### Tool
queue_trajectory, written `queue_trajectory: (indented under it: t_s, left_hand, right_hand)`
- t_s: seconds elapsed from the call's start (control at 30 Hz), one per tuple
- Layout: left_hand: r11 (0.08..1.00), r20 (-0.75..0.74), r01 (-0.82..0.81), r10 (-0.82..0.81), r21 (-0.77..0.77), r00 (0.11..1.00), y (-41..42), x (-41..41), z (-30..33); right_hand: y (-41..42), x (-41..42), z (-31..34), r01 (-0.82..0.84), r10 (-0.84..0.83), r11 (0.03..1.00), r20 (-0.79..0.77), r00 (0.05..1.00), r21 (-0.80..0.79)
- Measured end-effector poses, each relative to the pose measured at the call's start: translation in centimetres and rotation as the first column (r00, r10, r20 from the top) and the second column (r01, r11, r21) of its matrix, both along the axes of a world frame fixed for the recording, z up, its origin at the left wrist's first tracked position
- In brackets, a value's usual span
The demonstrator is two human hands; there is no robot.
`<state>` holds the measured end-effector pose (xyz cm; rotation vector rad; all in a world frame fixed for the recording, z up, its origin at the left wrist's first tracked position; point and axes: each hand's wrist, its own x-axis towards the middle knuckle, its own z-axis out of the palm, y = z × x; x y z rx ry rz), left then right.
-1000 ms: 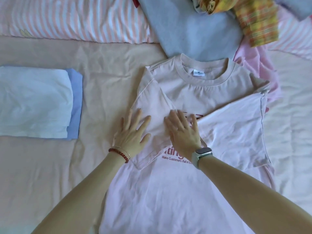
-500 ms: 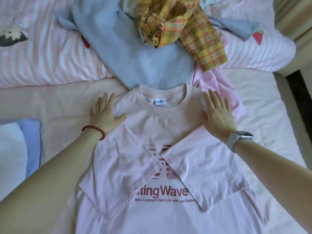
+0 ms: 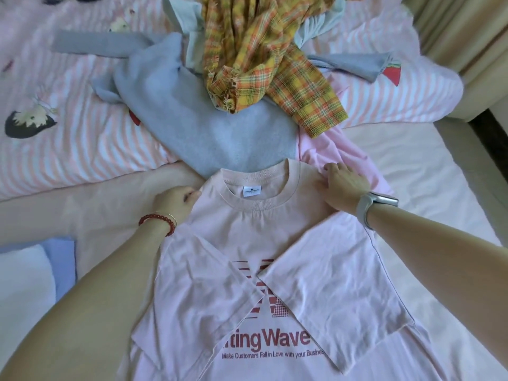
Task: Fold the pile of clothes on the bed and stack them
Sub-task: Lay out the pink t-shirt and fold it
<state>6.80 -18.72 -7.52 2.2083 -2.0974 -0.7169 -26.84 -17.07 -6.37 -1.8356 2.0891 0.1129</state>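
Observation:
A pale pink T-shirt [image 3: 264,232] with red lettering lies flat on the bed, front up, both sleeves folded in across the chest. My left hand [image 3: 174,202] grips the shirt's left shoulder with curled fingers. My right hand [image 3: 342,187] pinches the right shoulder beside the collar. Behind the collar lies the unfolded pile: a grey sweatshirt [image 3: 209,127], a yellow plaid shirt [image 3: 264,64] on top of it, and a pink garment [image 3: 343,149]. A folded stack [image 3: 33,273], white over blue, sits at the left edge.
Pink striped pillows [image 3: 82,138] run along the head of the bed. The beige sheet [image 3: 110,204] spreads to the left and the white one [image 3: 439,171] to the right. A cream bed frame [image 3: 472,64] and dark floor gap are at the far right.
Both hands moved from smoothing the sleeves at the chest up to the shoulders. Flat there half a second ago, their fingers have now curled and taken hold of the fabric.

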Motion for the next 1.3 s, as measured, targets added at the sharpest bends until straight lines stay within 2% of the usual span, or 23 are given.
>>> queue_trajectory:
  t_s: [0.1, 0.2, 0.37, 0.5, 0.6, 0.7, 0.83, 0.9, 0.93, 1.0, 1.03, 1.07, 1.1, 1.2, 1.3]
  left_hand:
    - [0.982, -0.059, -0.004, -0.007, -0.187, 0.998, 1.1, -0.2, 1.8]
    - [0.96, -0.053, -0.039, 0.025, -0.278, 0.998, 3.4, -0.4, 4.1]
    - [0.913, -0.063, -0.008, -0.019, -0.408, 0.998, 10.5, 0.6, 7.2]
    - [0.894, -0.017, 0.105, -0.124, -0.436, 0.992, 18.3, 2.5, 8.1]
    - [0.86, 0.043, 0.28, -0.29, -0.427, 0.956, 24.2, 4.3, 7.6]
    - [0.781, 0.095, 0.488, -0.493, -0.389, 0.865, 30.0, 5.6, 6.2]
    - [0.785, 0.053, 0.571, -0.577, -0.24, 0.815, 36.8, 7.3, 4.0]
    - [0.775, 0.057, 0.61, -0.61, -0.168, 0.791, 39.1, 7.9, 2.7]
    - [0.752, 0.089, 0.653, -0.647, -0.092, 0.757, 39.9, 7.8, 2.1]
    - [0.724, 0.166, 0.661, -0.689, 0.197, 0.706, 40.6, 7.0, 1.7]
    - [0.732, 0.187, 0.607, -0.673, 0.31, 0.716, 40.6, 6.7, 1.5]
    - [0.76, 0.177, 0.547, -0.627, 0.35, 0.758, 40.4, 6.3, 1.4]
    - [0.798, 0.151, 0.518, -0.578, 0.307, 0.802, 40.1, 5.9, 1.6]
    - [0.872, 0.117, 0.489, -0.484, -0.024, 0.867, 37.7, 4.3, 1.8]
    - [0.86, 0.237, 0.498, -0.463, -0.11, 0.854, 33.7, 1.9, 1.3]
  right_hand:
    - [0.8, -0.1, 0.7, -0.007, 0.007, 0.998, 0.009, 1.0, -0.068]
    - [2.9, -0.2, 2.0, -0.007, 0.025, 0.978, 0.085, 0.996, -0.208]
    - [10.4, -1.4, 4.0, -0.129, 0.249, 0.851, 0.175, 0.952, -0.51]
    - [17.9, -2.6, 4.7, -0.293, 0.408, 0.772, 0.086, 0.909, -0.564]
    - [24.3, -3.3, 4.3, -0.416, 0.498, 0.72, -0.004, 0.867, -0.555]
    - [30.6, -3.5, 3.6, -0.48, 0.527, 0.715, -0.059, 0.848, -0.508]
    - [38.7, -3.2, 1.8, -0.522, 0.546, 0.738, -0.077, 0.834, -0.429]
    - [41.6, -3.1, 0.6, -0.501, 0.51, 0.791, -0.075, 0.857, -0.35]
    - [42.8, -3.1, 0.0, -0.481, 0.482, 0.833, -0.069, 0.873, -0.274]
    - [44.4, -2.5, -0.9, -0.445, 0.437, 0.889, -0.092, 0.895, -0.106]
    - [44.7, -2.1, -0.8, -0.419, 0.413, 0.907, -0.104, 0.905, -0.048]
    - [44.8, -1.7, -0.7, -0.394, 0.388, 0.919, -0.11, 0.915, -0.035]
    - [44.5, -1.3, -0.5, -0.371, 0.364, 0.927, -0.105, 0.926, -0.06]
    - [42.3, 0.0, 0.0, -0.33, 0.316, 0.927, -0.103, 0.943, -0.18]
    - [38.2, 1.0, -0.9, -0.31, 0.294, 0.933, -0.112, 0.949, -0.18]
